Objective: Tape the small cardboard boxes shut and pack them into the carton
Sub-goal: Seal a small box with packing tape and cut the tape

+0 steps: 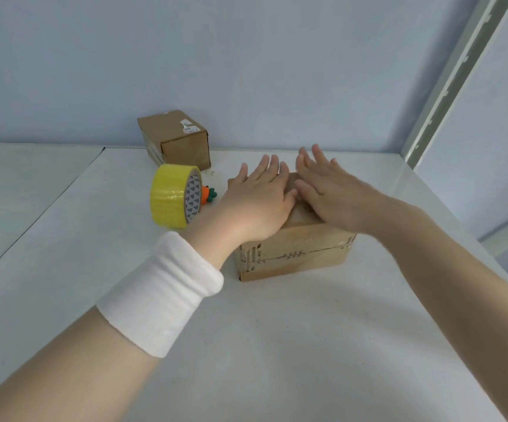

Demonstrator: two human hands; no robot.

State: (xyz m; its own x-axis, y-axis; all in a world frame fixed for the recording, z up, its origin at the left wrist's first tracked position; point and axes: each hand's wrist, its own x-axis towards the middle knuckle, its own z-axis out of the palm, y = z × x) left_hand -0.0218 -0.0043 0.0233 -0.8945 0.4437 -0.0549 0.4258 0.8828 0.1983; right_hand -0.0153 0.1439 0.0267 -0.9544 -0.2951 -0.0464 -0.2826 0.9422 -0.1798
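Note:
A small cardboard box [295, 254] stands on the white table in the middle of the view, its front face showing a taped seam. My left hand [258, 202] and my right hand [328, 193] both lie flat on its top, palms down, fingers spread, thumbs nearly touching. Neither hand grips anything. A second small cardboard box [176, 138] sits farther back against the wall. A roll of yellow tape [173, 199] stands on edge just left of my left hand.
A small orange carrot-shaped object [208, 194] lies behind the tape roll. The white table [277, 345] has a seam on the left and its edge on the right. A blue wall closes the back.

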